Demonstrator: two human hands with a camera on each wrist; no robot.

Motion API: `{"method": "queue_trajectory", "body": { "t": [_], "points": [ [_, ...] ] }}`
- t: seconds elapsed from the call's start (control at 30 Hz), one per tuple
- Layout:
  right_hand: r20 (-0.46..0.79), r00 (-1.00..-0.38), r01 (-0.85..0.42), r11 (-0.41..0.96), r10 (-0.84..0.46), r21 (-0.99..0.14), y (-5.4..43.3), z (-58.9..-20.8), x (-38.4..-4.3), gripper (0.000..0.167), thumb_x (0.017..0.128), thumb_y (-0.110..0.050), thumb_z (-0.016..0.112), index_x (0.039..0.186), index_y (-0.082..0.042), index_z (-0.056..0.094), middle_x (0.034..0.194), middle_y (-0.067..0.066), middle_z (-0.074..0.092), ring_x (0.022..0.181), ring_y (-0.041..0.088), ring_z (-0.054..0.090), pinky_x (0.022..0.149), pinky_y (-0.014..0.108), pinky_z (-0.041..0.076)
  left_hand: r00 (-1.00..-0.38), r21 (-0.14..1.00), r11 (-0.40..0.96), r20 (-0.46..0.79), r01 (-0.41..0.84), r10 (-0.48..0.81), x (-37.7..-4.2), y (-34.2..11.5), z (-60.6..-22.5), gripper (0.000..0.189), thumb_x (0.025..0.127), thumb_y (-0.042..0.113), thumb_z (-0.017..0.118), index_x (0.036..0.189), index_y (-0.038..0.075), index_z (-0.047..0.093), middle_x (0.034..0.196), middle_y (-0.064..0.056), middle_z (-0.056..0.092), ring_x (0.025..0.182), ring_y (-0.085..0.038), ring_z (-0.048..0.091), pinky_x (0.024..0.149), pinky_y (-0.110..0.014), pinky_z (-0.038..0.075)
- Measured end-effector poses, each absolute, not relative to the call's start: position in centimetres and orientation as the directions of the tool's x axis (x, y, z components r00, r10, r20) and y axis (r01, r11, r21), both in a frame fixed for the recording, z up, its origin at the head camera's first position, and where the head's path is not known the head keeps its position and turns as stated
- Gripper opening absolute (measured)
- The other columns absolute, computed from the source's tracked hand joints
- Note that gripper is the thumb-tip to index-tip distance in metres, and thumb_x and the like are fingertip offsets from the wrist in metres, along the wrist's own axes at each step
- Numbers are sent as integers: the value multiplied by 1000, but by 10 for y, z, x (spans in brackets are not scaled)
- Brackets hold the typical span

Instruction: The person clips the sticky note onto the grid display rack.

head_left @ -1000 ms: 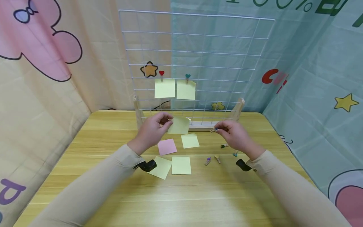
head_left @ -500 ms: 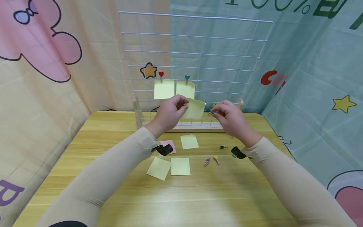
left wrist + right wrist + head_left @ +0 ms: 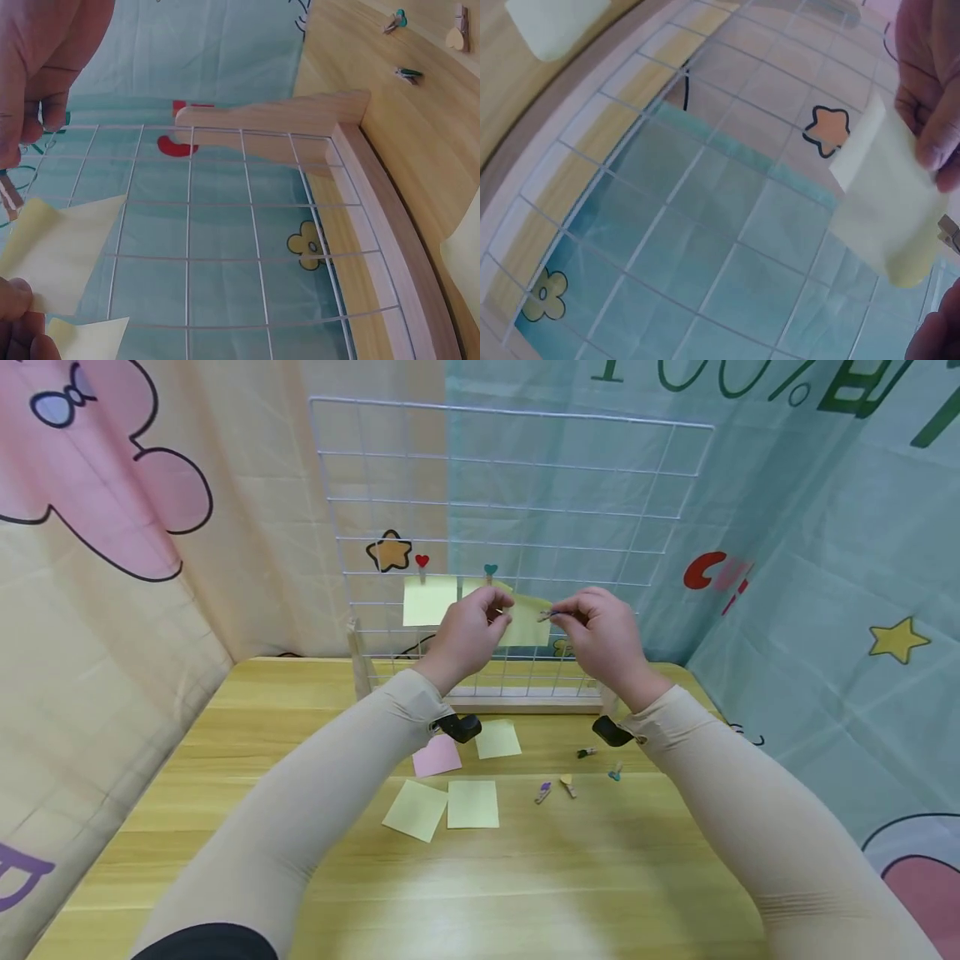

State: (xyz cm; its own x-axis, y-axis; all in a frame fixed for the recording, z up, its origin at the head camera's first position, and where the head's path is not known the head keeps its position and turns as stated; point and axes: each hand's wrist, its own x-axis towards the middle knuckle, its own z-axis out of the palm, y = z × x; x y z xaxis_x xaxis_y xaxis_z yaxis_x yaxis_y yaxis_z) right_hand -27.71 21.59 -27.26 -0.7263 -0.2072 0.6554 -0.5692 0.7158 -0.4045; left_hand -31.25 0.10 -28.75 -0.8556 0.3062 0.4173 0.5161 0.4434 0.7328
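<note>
My left hand (image 3: 471, 631) pinches a pale yellow sticky note (image 3: 531, 627) by its left edge, in front of the white wire grid (image 3: 585, 510). From the right, my right hand (image 3: 606, 631) holds a small wooden clothespin (image 3: 551, 615) between thumb and fingers, its tip right at the note's upper right edge. In the right wrist view the clothespin (image 3: 948, 231) is close beside the note (image 3: 892, 210). Two yellow notes hang on the grid: one (image 3: 430, 602) under a red heart clothespin (image 3: 422, 562), the other (image 3: 474, 585) under a teal heart clothespin (image 3: 491, 570), partly hidden by my left hand.
On the wooden table (image 3: 525, 877) lie several yellow notes (image 3: 472, 804) and a pink note (image 3: 437, 756). Loose clothespins lie at the right: purple (image 3: 543, 792), yellow (image 3: 567, 786), green (image 3: 587, 752), teal (image 3: 616, 772). The grid stands in a wooden base (image 3: 525, 703) before a printed curtain.
Both hands have risen from low near the base to the grid's middle. The left hand has carried its note up and right; the right hand with its clothespin has come close to it.
</note>
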Motion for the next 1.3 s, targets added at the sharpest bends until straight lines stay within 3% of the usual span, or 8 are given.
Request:
{"method": "queue_trajectory", "body": {
  "t": [0.47,1.0,1.3],
  "points": [
    [562,-808,-447,805,-176,-391,200,-242,-309,19,104,-15,67,111,-2,80,107,15,70,95,30,64,78,38,52,-860,736,445,448,509,242,-333,17,-285,20,108,12,60,127,7,65,119,-8,71,104,-19,66,88,-32,58],
    [529,-833,-398,838,-160,-373,196,-237,-325,21,106,-15,65,115,-2,79,115,16,73,104,31,64,86,44,54,-881,747,469,422,471,212,-339,23,-289,20,109,15,58,127,10,65,123,-7,72,107,-19,68,89,-33,58],
    [518,-841,-389,839,-156,-379,201,-234,-332,21,106,-15,64,114,-2,79,112,15,70,101,30,62,84,42,52,-893,766,462,406,448,192,-345,29,-291,21,108,16,59,128,11,65,122,-6,72,108,-18,68,89,-32,58]
  ]
}}
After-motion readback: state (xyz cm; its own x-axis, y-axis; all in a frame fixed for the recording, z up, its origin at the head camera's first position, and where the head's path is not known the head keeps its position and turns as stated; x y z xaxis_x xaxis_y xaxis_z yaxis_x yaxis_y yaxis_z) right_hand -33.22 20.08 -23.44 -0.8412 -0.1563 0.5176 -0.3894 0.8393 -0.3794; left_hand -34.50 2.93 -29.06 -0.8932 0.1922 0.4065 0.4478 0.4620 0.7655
